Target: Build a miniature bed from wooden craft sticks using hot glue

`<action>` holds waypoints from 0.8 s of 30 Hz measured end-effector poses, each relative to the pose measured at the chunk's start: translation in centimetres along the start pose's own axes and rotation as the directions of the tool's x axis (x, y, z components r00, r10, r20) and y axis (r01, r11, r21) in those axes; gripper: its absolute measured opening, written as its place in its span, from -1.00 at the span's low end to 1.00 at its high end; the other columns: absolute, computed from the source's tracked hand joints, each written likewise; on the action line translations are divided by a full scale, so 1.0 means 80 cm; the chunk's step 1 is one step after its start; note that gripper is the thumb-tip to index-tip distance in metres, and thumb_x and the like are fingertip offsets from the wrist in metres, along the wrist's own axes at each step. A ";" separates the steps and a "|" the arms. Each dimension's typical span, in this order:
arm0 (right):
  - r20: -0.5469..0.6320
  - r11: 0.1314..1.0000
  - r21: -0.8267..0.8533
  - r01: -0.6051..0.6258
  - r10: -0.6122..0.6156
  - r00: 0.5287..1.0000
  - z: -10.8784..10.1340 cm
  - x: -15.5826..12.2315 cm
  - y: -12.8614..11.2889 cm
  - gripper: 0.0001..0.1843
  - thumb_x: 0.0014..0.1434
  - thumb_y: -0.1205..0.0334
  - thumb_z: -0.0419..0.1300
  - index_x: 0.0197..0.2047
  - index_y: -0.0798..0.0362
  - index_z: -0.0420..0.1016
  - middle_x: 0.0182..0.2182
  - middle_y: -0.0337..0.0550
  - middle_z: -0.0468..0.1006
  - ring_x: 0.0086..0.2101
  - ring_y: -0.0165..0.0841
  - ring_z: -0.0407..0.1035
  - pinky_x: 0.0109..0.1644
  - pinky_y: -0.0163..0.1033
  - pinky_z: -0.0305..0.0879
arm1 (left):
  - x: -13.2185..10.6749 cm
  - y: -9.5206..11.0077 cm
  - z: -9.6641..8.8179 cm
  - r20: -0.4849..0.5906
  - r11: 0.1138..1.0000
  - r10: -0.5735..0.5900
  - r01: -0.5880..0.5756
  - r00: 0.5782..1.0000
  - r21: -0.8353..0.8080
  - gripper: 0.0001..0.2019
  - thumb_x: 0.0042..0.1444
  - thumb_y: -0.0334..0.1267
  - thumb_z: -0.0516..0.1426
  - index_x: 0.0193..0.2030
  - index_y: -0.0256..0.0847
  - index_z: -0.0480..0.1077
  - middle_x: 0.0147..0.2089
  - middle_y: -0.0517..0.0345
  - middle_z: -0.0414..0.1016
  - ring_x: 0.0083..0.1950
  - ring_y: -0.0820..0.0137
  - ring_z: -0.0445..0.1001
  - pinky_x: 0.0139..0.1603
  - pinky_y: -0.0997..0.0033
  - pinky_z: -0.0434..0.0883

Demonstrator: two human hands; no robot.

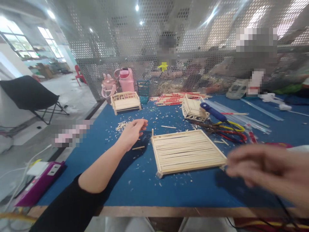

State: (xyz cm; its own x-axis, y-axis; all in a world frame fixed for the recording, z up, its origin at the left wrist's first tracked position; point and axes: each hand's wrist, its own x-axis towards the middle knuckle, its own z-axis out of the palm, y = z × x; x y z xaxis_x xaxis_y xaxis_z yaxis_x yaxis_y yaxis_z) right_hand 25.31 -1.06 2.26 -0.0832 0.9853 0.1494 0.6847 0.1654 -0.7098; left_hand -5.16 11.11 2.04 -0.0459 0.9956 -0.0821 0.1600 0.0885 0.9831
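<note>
A flat panel of pale wooden sticks (183, 151) lies on the blue tabletop, with a short upright post at its far left corner and clear, glue-like lumps at the near corners. My left hand (134, 132) hovers just left of that post, apart from the panel. Its fingers are curled together; anything between them is hidden. At the panel's near right corner is my right hand (263, 167), smeared by motion, fingers bent. Whether it touches the corner or holds anything cannot be made out. A blue-handled glue gun (213, 111) rests beyond the panel.
Two small stick-built furniture models (126, 102) stand at the back, near red-and-white sticks (173, 98). Clear glue sticks (241, 116) and pliers (217, 127) lie right. Pink bottles (125, 80) stand by a perforated metal screen (135, 48). A purple power strip (42, 183) sits left.
</note>
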 end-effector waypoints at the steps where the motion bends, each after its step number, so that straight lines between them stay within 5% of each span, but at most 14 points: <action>1: -0.063 0.999 -0.025 0.026 -0.027 0.998 -0.014 0.031 -0.015 -0.78 -0.09 -0.04 0.28 -0.38 -0.14 0.51 -0.49 -0.18 0.57 -0.55 -0.37 0.41 -0.53 -0.27 0.34 | 0.003 0.000 -0.003 -0.019 0.995 0.053 -0.052 0.998 0.086 -0.79 0.02 -0.21 0.12 -0.22 -0.21 0.45 -0.16 0.08 0.51 -0.19 0.42 0.44 -0.22 0.44 0.33; 5: -0.338 0.998 -0.018 -0.062 0.053 0.940 -0.031 0.124 -0.048 -0.82 -0.03 0.34 0.28 -0.28 0.11 0.47 -0.46 -0.17 0.54 -0.52 -0.50 0.34 -0.35 -0.32 0.28 | 0.002 0.004 -0.016 -0.012 0.945 0.165 -0.155 0.986 0.289 -0.75 -0.17 -0.41 0.13 -0.27 -0.22 0.45 -0.34 0.19 0.47 -0.36 0.48 0.39 -0.29 0.46 0.32; 8: -0.379 0.980 -0.189 -0.056 -0.020 0.925 -0.015 0.136 -0.041 -0.85 0.09 0.32 0.22 -0.23 0.17 0.48 -0.41 -0.10 0.55 -0.44 -0.44 0.36 -0.29 -0.30 0.25 | -0.016 0.008 -0.022 0.060 0.922 0.149 -0.160 0.987 0.353 -0.70 -0.22 -0.40 0.16 -0.25 -0.22 0.44 -0.44 0.28 0.39 -0.52 0.53 0.31 -0.44 0.49 0.27; 12: -0.042 0.795 -0.600 -0.095 0.088 0.995 0.000 0.110 -0.013 -0.71 0.11 0.51 0.02 -0.26 0.11 0.54 -0.30 -0.01 0.60 -0.27 -0.26 0.45 -0.27 -0.26 0.22 | -0.054 0.004 -0.018 0.174 0.959 -0.028 -0.023 0.984 0.282 -0.61 -0.15 -0.31 0.18 -0.09 -0.25 0.36 -0.48 0.31 0.33 -0.57 0.52 0.31 -0.52 0.49 0.26; 16: 0.300 0.775 -0.632 0.013 0.230 0.926 0.001 0.090 -0.001 -0.66 0.05 0.51 -0.02 -0.30 0.05 0.55 -0.21 -0.04 0.61 -0.20 -0.22 0.48 -0.28 -0.27 0.21 | -0.075 -0.006 -0.005 0.236 0.977 -0.156 0.114 0.959 0.183 -0.42 -0.17 -0.38 0.17 0.09 -0.21 0.22 -0.30 0.18 0.45 -0.43 0.46 0.44 -0.42 0.45 0.36; 21: 0.325 0.795 -0.607 0.006 0.241 0.915 0.007 0.084 -0.006 -0.67 0.10 0.38 -0.02 -0.21 0.04 0.56 -0.14 -0.01 0.59 -0.14 -0.13 0.46 -0.30 -0.24 0.16 | -0.064 -0.009 0.001 0.253 0.976 -0.185 0.148 0.949 0.159 -0.51 -0.12 -0.41 0.10 0.05 -0.19 0.29 -0.35 0.19 0.46 -0.39 0.48 0.44 -0.35 0.50 0.37; 24: 0.345 0.817 -0.576 0.018 0.224 0.912 0.012 0.080 -0.011 -0.65 0.13 0.37 -0.05 -0.22 0.05 0.56 -0.14 0.01 0.59 -0.14 -0.13 0.46 -0.30 -0.23 0.14 | -0.050 -0.005 -0.006 0.127 0.946 -0.192 0.149 0.973 0.289 -0.56 -0.06 -0.34 0.06 0.04 -0.19 0.35 -0.35 0.15 0.49 -0.42 0.41 0.46 -0.37 0.41 0.38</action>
State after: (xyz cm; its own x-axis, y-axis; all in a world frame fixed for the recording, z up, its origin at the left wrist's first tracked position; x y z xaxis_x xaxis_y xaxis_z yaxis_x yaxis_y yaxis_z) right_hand 23.45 5.17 3.18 -0.1727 0.9500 -0.2601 0.9752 0.1277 -0.1810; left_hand -5.49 7.06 2.05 0.0499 0.9558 -0.2898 0.4298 0.2414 0.8701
